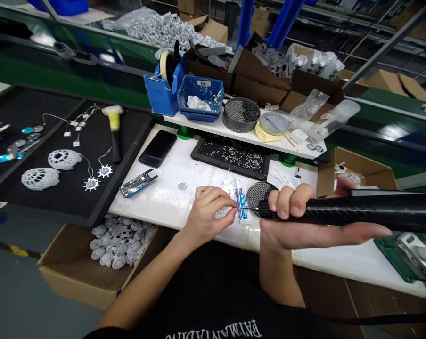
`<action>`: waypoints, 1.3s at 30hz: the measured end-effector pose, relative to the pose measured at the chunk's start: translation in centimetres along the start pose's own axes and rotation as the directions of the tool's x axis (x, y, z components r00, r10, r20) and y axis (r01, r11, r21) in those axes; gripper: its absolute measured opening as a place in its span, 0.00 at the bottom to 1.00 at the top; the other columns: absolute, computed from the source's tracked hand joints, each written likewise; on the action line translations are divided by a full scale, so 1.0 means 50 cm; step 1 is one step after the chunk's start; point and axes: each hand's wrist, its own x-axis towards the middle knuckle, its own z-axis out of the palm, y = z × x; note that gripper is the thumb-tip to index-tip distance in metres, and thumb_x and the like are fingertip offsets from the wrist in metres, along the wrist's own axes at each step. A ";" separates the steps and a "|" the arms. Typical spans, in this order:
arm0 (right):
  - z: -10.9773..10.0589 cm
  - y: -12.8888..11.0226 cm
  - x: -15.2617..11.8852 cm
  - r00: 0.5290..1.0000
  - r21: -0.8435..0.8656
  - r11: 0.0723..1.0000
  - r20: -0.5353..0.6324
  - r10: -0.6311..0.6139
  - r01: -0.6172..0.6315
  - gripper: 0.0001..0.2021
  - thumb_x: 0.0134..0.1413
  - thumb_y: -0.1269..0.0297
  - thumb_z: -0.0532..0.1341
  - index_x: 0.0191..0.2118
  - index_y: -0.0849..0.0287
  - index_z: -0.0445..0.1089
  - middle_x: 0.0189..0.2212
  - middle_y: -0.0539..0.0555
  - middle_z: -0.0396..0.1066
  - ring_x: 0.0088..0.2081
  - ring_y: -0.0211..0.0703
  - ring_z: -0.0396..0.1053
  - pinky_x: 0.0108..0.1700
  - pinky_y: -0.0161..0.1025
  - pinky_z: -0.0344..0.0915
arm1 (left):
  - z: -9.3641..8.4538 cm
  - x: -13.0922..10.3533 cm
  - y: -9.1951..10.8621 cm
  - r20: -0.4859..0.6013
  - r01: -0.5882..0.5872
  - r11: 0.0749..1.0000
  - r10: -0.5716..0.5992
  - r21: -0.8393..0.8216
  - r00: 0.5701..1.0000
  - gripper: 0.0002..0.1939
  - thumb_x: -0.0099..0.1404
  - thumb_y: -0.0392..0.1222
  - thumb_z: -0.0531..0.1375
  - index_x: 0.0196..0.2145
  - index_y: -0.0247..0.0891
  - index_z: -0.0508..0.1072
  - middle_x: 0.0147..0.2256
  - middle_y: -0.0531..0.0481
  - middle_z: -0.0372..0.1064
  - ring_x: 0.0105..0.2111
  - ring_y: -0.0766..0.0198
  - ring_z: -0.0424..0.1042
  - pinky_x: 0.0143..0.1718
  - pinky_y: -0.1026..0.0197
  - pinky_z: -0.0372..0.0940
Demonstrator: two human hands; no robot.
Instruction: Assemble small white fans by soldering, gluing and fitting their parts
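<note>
My right hand [290,221] is wrapped round a black electric screwdriver [343,210], held level with its thin bit pointing left. Thumb and forefinger of my left hand [211,212] are pinched together at the bit's tip; anything between them is too small to make out. Under the bit lies a blue-and-white tube [243,207] on the white worktop [163,200]. Partly behind my right fingers sits a round, dark perforated disc [260,193]. Left of my left hand are a small silver disc [182,185], a circuit board [138,183] and a black phone [158,148].
A black tray [234,155] of tiny pale pieces stands behind my hands, below a shelf with a blue bin [200,96] and tape dispenser [163,89]. At left, a conveyor carries white shells [39,179] and a hammer [115,136]. A carton [78,278] of white parts sits below.
</note>
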 end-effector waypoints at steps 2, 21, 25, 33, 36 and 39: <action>-0.004 -0.010 0.000 0.999 -0.031 0.999 0.028 -0.018 0.019 0.27 0.67 0.29 0.50 0.50 0.46 0.68 0.17 0.40 0.51 0.13 0.35 0.44 0.17 0.34 0.50 | -0.023 0.010 -0.001 -0.011 -0.018 0.999 0.018 0.050 1.000 0.02 0.70 0.36 0.64 0.37 0.40 0.77 0.37 0.52 0.78 0.40 0.61 0.76 0.51 0.50 0.60; -0.321 -0.134 0.076 0.881 -0.581 0.804 -0.305 -0.361 0.129 0.26 0.73 0.38 0.40 0.56 0.48 0.63 0.24 0.45 0.50 0.20 0.39 0.51 0.24 0.37 0.60 | -0.129 0.183 -0.058 0.000 0.009 0.916 -0.010 0.400 1.000 0.13 0.78 0.49 0.53 0.48 0.40 0.73 0.43 0.49 0.74 0.44 0.55 0.74 0.50 0.52 0.67; -0.466 -0.155 0.101 0.950 -0.817 0.560 -0.269 -0.157 -0.138 0.25 0.67 0.42 0.59 0.60 0.50 0.56 0.32 0.45 0.64 0.21 0.36 0.63 0.24 0.36 0.63 | -0.037 0.048 -0.077 0.207 0.056 0.977 -0.099 0.206 0.973 0.20 0.74 0.56 0.60 0.56 0.43 0.69 0.49 0.45 0.72 0.46 0.51 0.75 0.49 0.48 0.70; -0.540 -0.078 0.005 0.995 -0.999 0.024 0.034 -0.098 0.036 0.31 0.60 0.49 0.71 0.66 0.53 0.71 0.56 0.60 0.78 0.50 0.55 0.79 0.55 0.50 0.74 | 0.032 0.000 -0.090 0.232 0.038 0.951 -0.113 0.306 0.966 0.41 0.69 0.55 0.67 0.73 0.46 0.55 0.66 0.38 0.62 0.64 0.41 0.66 0.64 0.39 0.66; -0.549 -0.066 -0.014 0.985 -0.978 -0.124 0.171 0.008 0.171 0.28 0.66 0.50 0.67 0.67 0.54 0.70 0.56 0.60 0.79 0.53 0.56 0.79 0.58 0.49 0.73 | 0.033 0.001 -0.098 0.253 0.038 0.940 -0.130 0.339 0.959 0.37 0.72 0.52 0.65 0.72 0.47 0.56 0.65 0.39 0.66 0.63 0.43 0.68 0.62 0.39 0.67; -0.545 -0.061 -0.018 0.978 -0.957 -0.208 0.188 0.095 0.204 0.25 0.69 0.51 0.64 0.66 0.54 0.72 0.54 0.59 0.79 0.53 0.55 0.78 0.57 0.48 0.72 | 0.032 0.002 -0.100 0.252 0.050 0.946 -0.136 0.321 0.958 0.32 0.73 0.51 0.64 0.69 0.46 0.60 0.63 0.42 0.70 0.61 0.45 0.70 0.61 0.41 0.67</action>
